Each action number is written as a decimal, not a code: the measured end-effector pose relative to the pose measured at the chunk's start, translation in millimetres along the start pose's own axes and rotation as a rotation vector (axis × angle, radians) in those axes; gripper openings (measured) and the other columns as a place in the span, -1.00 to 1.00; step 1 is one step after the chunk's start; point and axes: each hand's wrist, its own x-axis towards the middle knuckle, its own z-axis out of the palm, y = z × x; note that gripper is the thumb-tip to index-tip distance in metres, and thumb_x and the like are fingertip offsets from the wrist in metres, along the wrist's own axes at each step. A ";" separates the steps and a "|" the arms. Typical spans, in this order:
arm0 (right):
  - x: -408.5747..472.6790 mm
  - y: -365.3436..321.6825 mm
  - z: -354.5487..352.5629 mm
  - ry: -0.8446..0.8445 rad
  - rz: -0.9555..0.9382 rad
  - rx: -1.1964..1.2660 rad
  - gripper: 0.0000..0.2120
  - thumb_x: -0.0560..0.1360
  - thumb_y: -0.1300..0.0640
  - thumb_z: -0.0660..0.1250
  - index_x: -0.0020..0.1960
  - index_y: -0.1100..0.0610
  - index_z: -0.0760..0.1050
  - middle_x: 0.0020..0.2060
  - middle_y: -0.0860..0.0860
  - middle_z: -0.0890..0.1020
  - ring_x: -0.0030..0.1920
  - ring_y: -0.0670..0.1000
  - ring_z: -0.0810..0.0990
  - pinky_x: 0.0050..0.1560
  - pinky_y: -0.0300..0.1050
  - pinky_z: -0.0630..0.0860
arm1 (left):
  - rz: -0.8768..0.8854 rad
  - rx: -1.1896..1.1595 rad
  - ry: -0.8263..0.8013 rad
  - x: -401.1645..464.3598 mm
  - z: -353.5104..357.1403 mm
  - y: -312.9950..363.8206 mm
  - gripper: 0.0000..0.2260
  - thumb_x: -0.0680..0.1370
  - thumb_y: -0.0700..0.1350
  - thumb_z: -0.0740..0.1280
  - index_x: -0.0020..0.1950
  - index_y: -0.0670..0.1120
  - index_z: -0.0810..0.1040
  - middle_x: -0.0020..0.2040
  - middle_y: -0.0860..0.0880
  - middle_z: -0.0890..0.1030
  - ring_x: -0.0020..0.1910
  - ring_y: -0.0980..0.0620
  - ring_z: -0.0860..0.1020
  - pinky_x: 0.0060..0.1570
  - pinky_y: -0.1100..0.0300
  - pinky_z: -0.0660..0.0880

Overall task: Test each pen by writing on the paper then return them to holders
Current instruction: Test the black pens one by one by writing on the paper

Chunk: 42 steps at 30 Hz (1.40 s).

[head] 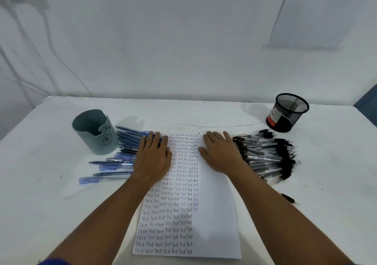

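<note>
Neither hand holds a pen: left hand (153, 158) and right hand (221, 154) both lie flat, fingers straight, palms down on the paper (216, 213).

Landmark: the paper, lying lengthwise at the middle of the table.
- Left hand presses the paper's upper-left part; its fingertips reach the nearest blue pens (120, 154).
- Right hand rests on the upper-right part, just beside the black pens (267, 155).
- Blue pens: loose heap left of the paper, none in a holder.
- Grey cup holder (94, 132): left of the paper, beyond the blue heap, touching it. Looks empty.
- Black pens: larger heap right of the paper.
- Black mesh holder (288, 113): far right of the paper, beyond the black heap. No pens visible in it.
- One stray dark pen (289, 199) lies right of the paper, nearer the person, apart from the heap.

Progress, as judged: the paper's left half is filled top to bottom with rows of "Test"; the right half is blank. So plenty of writing is done, yet both holders stand empty. Testing may be partway or more; the returning step seems not yet begun. Which pens are tested cannot be told.

Surface: white table (51, 183), scuffed, a thin crack line beyond the paper's far edge. Room: plain white walls; cables hang at upper left.
</note>
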 end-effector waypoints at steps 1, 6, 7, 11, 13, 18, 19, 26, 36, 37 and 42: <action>-0.1 -0.7 0.1 -0.004 0.006 0.011 -0.29 0.56 -0.17 -0.22 0.47 0.26 0.29 0.45 0.16 0.37 0.45 0.15 0.31 0.49 0.15 0.07 | -0.012 0.001 0.013 -0.1 -0.3 -1.2 -0.44 0.59 0.04 -0.13 0.36 -0.24 0.44 0.34 -0.27 0.47 0.40 -0.26 0.36 0.42 -0.21 0.23; 1.0 6.3 -0.1 -0.058 0.036 0.007 -0.42 0.54 -0.07 -0.01 0.17 0.31 0.59 0.13 0.18 0.65 0.13 0.18 0.64 0.15 0.21 0.52 | -0.073 0.016 0.040 -1.8 -0.3 -4.1 -0.44 0.59 0.04 -0.10 0.35 -0.27 0.43 0.32 -0.30 0.47 0.37 -0.29 0.37 0.41 -0.22 0.23; 1.3 8.0 0.7 -0.037 0.035 -0.014 -0.45 0.53 -0.05 0.01 0.15 0.30 0.61 0.10 0.16 0.67 0.09 0.17 0.66 0.11 0.21 0.55 | -0.083 0.019 0.045 -1.5 -0.4 -4.5 -0.43 0.58 0.04 -0.10 0.35 -0.27 0.43 0.32 -0.31 0.47 0.37 -0.30 0.37 0.41 -0.22 0.23; 3.2 9.0 2.7 -0.028 -0.007 0.015 -0.41 0.62 -0.05 -0.10 0.38 0.32 0.42 0.37 0.21 0.47 0.36 0.23 0.46 0.41 0.21 0.27 | -0.114 0.029 0.052 0.7 -0.5 -5.7 -0.45 0.57 0.03 -0.06 0.34 -0.29 0.43 0.30 -0.31 0.48 0.35 -0.31 0.38 0.40 -0.23 0.22; 5.1 2.6 -0.8 -0.004 -0.016 0.048 -0.42 0.65 -0.05 -0.09 0.43 0.34 0.34 0.43 0.23 0.39 0.42 0.23 0.38 0.46 0.18 0.18 | -0.121 0.032 0.051 1.4 -1.1 -5.7 -0.48 0.57 0.03 -0.02 0.32 -0.28 0.44 0.28 -0.30 0.49 0.33 -0.31 0.38 0.38 -0.23 0.23; 3.1 -15.1 6.6 -0.094 0.001 0.127 -0.29 0.62 -0.23 -0.23 0.58 0.23 -0.03 0.58 0.12 0.03 0.58 0.11 -0.06 0.54 -0.02 -0.13 | -0.151 0.054 0.033 1.5 -3.6 -7.5 -0.53 0.59 0.02 0.05 0.37 -0.23 0.40 0.30 -0.28 0.45 0.37 -0.28 0.32 0.40 -0.20 0.19; 1.6 -16.4 9.0 -0.088 0.005 0.149 -0.20 0.55 -0.30 -0.32 0.58 0.22 -0.05 0.58 0.12 0.02 0.58 0.11 -0.09 0.53 -0.03 -0.14 | -0.159 0.057 0.035 1.6 -3.7 -8.0 -0.54 0.59 0.01 0.06 0.37 -0.23 0.40 0.31 -0.28 0.45 0.38 -0.27 0.31 0.41 -0.20 0.18; -0.5 -9.0 5.8 -0.076 -0.002 0.155 -0.40 0.68 -0.11 -0.09 0.59 0.20 -0.09 0.59 0.08 -0.03 0.58 0.07 -0.13 0.51 -0.13 -0.20 | -0.173 0.059 0.031 1.6 -7.1 -7.1 -0.56 0.59 -0.02 0.10 0.33 -0.28 0.43 0.27 -0.33 0.45 0.38 -0.30 0.32 0.39 -0.23 0.19; -6.2 -3.2 -2.7 0.046 -0.013 0.215 -0.45 0.69 -0.04 -0.01 0.57 0.24 0.05 0.58 0.11 0.07 0.58 0.07 -0.06 0.41 -0.24 -0.26 | -0.063 0.029 0.057 0.6 -12.8 15.2 -0.51 0.56 0.03 -0.02 0.25 -0.24 0.49 0.19 -0.22 0.53 0.26 -0.23 0.44 0.36 -0.21 0.27; -6.7 -1.8 -3.0 0.077 -0.017 0.218 -0.46 0.69 -0.02 0.02 0.56 0.26 0.09 0.56 0.13 0.11 0.58 0.09 -0.02 0.41 -0.22 -0.24 | -0.044 0.019 0.058 0.0 -12.7 17.7 -0.53 0.56 0.02 -0.01 0.24 -0.23 0.50 0.17 -0.21 0.54 0.24 -0.21 0.45 0.35 -0.20 0.28; -8.2 4.4 -6.0 0.092 -0.034 0.203 -0.41 0.64 -0.07 -0.01 0.46 0.35 0.28 0.47 0.24 0.32 0.53 0.23 0.19 0.47 -0.03 -0.03 | 0.039 0.047 0.076 -4.6 -8.3 20.9 -0.62 0.55 -0.03 0.03 0.09 -0.21 0.54 0.01 -0.15 0.56 0.09 -0.15 0.48 0.30 -0.16 0.31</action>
